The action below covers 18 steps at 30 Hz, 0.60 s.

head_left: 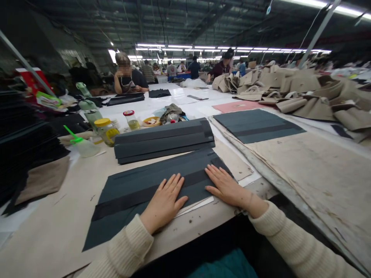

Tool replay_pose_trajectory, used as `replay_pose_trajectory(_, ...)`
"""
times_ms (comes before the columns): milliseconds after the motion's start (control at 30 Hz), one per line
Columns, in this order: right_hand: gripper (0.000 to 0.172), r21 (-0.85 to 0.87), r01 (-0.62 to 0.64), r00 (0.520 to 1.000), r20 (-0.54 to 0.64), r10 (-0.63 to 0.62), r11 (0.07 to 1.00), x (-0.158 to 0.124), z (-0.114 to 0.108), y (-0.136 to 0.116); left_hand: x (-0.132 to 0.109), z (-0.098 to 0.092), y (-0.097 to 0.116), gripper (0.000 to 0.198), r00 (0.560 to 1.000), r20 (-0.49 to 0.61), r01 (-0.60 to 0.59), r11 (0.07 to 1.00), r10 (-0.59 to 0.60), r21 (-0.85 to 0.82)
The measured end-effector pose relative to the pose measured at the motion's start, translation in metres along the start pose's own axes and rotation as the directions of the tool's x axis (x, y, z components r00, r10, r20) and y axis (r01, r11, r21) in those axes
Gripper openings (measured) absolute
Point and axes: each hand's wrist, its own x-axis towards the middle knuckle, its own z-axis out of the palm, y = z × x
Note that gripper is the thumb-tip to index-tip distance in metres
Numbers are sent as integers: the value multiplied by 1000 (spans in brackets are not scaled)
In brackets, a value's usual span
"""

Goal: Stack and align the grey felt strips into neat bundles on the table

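A dark blue-green fabric panel (124, 185) lies flat on the table in front of me, with a black strip (124, 200) running along it. My left hand (164, 200) rests flat on the panel's near middle, fingers stretched out. Toward the right end, my right hand (223, 185) presses flat as well, its fingertips by a short black piece at that edge. White sheet edges (197, 206) peek out from under the panel between my hands. Just beyond lies a folded stack of similar dark panels (165, 141).
Another dark panel (257, 125) lies on the right-hand table. Beige pieces (313, 88) are heaped behind it. A squeeze bottle with green nozzle (87, 148), a yellow-lidded jar (106, 131) and a red-lidded jar (131, 120) stand left. Dark fabric stacks (26, 154) rise at far left; a person (130, 77) sits opposite.
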Motion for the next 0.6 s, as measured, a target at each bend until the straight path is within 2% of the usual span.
replay_pose_trajectory(67, 62, 21, 7, 1000, 23, -7, 1000, -3, 1, 4, -23, -2, -24, 58, 997, 22, 70, 996, -71, 49)
replay_pose_trajectory(167, 61, 96, 28, 997, 66, -34, 995, -5, -8, 7, -71, -4, -70, 59, 980, -7, 198, 972, -198, 125)
replay_pose_trajectory(267, 58, 207, 54, 988, 131, -83, 977, -3, -21, 13, -125, 1, -119, 57, 945, -48, 327, 925, -324, 195)
replay_pose_trajectory(333, 56, 260, 28, 993, 104, -57, 965, -1, -26, 18, -153, 6, -143, 56, 915, -56, 401, 891, -399, 215)
replay_pose_trajectory(400, 56, 237, -41, 999, 38, 32, 971, 2, -23, 23, -171, 9, -155, 56, 894, -63, 447, 867, -444, 220)
replay_pose_trajectory(467, 57, 140, -103, 995, 4, 103, 985, 6, -16, 26, -177, 8, -157, 56, 882, -60, 469, 857, -468, 214)
replay_pose_trajectory(533, 59, 38, -104, 994, 27, 103, 994, 9, -10, 28, -175, 2, -152, 56, 872, -45, 487, 852, -488, 194)
replay_pose_trajectory(600, 59, 4, -70, 994, 80, 69, 998, 13, -12, 31, -169, -7, -149, 56, 857, -24, 511, 846, -514, 154)
